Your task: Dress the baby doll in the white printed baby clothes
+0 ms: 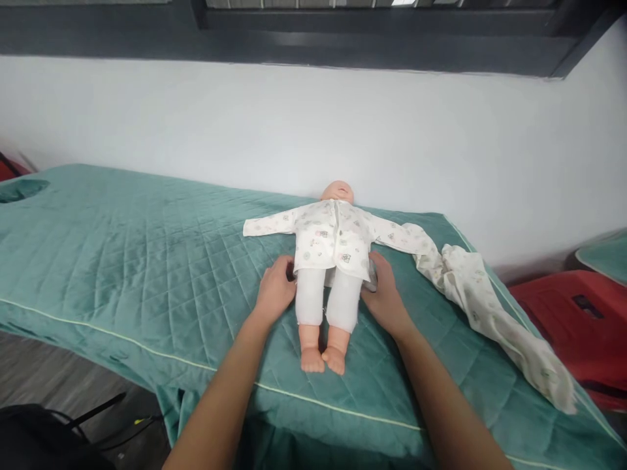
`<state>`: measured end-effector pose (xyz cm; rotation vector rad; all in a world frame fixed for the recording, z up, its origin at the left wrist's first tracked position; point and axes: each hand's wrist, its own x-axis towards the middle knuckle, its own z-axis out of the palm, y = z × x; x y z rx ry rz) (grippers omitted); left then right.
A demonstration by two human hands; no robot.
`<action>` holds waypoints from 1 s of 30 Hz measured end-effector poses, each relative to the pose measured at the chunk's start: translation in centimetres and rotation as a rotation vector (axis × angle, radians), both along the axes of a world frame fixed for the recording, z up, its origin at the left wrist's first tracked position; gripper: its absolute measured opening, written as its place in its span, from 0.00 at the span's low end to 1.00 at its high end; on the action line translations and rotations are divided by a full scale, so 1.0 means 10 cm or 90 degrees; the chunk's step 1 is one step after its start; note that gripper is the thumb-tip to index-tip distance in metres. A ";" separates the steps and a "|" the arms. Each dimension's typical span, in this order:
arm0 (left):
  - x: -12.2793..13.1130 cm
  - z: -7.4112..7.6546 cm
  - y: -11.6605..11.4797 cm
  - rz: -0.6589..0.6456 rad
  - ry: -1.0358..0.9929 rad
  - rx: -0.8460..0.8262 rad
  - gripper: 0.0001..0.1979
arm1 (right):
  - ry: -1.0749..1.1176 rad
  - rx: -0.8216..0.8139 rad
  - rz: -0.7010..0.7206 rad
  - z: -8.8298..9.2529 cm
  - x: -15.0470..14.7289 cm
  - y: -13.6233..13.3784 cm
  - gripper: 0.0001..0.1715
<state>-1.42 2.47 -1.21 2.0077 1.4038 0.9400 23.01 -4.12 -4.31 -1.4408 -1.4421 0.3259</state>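
A baby doll point(337, 191) lies on its back, feet toward me. It wears a white printed baby jacket point(313, 238) with both sleeves spread out, and white leg coverings point(310, 300); its feet are bare. My left hand point(275, 288) is curled at the jacket's lower hem on the left side, thumb and fingers closing on the edge. On the opposite side my right hand point(386, 292) grips the hem beside the doll's hip, with a bit of greyish cloth showing between thumb and fingers. The fingertips of both hands are partly hidden.
Crumpled printed white cloth point(490, 320) lies to the right, touching the doll's sleeve. A green quilted cover point(161, 261) spreads over the bed against a white wall point(196, 124). A red plastic object point(563, 313) stands beyond the right edge. Dark cables lie on the floor at lower left.
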 end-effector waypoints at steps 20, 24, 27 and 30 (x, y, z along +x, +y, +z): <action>-0.04 -0.08 -0.03 0.105 -0.032 0.119 0.02 | -0.140 0.154 -0.136 0.15 -0.07 -0.03 0.20; 0.03 -0.01 -0.02 0.009 -0.126 0.198 0.15 | -0.201 0.205 -0.063 0.21 -0.17 -0.06 0.18; 0.13 0.08 -0.01 -0.048 -0.153 0.244 0.15 | -0.187 0.198 -0.049 0.21 -0.19 -0.05 0.15; 0.25 0.16 0.01 -0.092 -0.146 0.272 0.09 | -0.158 0.176 -0.048 0.21 -0.19 -0.03 0.11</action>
